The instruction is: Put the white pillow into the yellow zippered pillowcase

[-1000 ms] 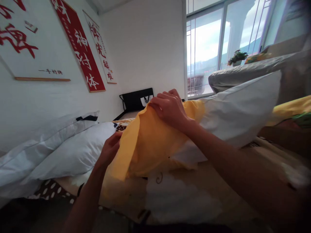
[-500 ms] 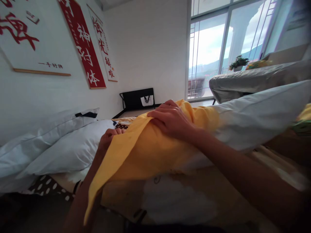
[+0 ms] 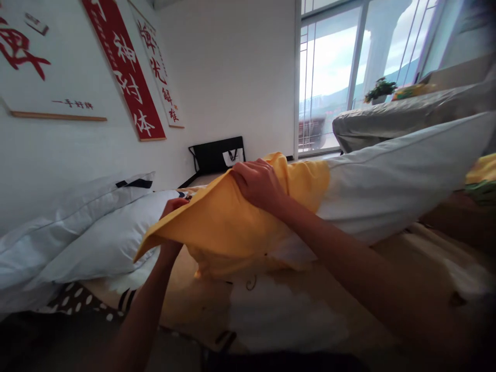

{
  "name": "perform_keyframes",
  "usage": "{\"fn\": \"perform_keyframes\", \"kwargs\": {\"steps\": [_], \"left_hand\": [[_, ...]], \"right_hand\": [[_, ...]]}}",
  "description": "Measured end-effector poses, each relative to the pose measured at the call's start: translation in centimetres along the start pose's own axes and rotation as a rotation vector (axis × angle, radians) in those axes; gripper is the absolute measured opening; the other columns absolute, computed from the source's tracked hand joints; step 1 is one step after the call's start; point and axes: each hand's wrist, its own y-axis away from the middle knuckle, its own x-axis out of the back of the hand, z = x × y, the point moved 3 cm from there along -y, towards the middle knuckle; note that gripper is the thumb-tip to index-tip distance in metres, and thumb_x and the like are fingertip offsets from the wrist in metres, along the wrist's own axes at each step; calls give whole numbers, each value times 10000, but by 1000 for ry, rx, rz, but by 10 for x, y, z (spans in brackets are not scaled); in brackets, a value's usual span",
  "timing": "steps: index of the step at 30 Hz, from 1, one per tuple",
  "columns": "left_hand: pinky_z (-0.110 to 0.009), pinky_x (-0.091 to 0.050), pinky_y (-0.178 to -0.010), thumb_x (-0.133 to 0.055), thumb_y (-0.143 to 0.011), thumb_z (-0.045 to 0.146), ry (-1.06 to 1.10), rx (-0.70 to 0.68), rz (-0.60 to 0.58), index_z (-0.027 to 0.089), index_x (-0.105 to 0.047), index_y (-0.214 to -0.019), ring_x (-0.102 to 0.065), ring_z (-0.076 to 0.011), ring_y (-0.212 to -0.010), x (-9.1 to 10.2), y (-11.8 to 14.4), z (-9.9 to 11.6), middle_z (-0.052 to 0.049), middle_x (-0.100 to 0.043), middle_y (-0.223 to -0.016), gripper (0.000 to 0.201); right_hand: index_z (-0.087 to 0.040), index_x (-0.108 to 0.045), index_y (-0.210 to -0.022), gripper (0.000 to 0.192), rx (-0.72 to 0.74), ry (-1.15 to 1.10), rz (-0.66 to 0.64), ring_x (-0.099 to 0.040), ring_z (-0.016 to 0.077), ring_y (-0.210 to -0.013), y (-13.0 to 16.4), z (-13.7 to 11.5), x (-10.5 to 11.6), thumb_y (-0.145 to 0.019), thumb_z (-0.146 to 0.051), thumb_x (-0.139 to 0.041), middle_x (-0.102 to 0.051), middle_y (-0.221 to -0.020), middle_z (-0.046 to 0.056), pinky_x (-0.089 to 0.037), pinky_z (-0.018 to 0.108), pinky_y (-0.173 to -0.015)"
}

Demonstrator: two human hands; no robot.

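A yellow pillowcase (image 3: 217,222) lies partly over one end of a white pillow (image 3: 391,181), whose other end stretches bare to the right. My right hand (image 3: 258,183) is closed over the upper edge of the yellow cloth, fingers curled round its far side. At the left, my left hand (image 3: 174,206) grips the cloth near its open end; a flap of fabric covers part of that hand. The flap points down to the left. Both hands are above a bed with a patterned beige sheet (image 3: 279,310).
Two white pillows (image 3: 104,232) are piled at the left by the wall. A table with a silvery cover (image 3: 387,119) stands at the right, a potted plant (image 3: 381,90) on it. Farther back are a black folding frame (image 3: 211,155) and a glass door (image 3: 329,77).
My right hand has shifted a little left along the pillowcase. The cloth's loose flap has swung up from hanging low, and more of my left forearm shows.
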Motion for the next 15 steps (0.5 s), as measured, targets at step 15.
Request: {"fn": "perform_keyframes", "kwargs": {"steps": [15], "left_hand": [[-259, -461, -641, -571, -718, 367, -27, 24, -183, 160, -583, -668, -557, -163, -694, -42, -8, 34, -23, -608, -686, 213]], "right_hand": [[-214, -642, -916, 298, 2, 249, -352, -491, 156, -655, -31, 41, 25, -953, -342, -375, -651, -798, 29, -199, 278, -609]]}}
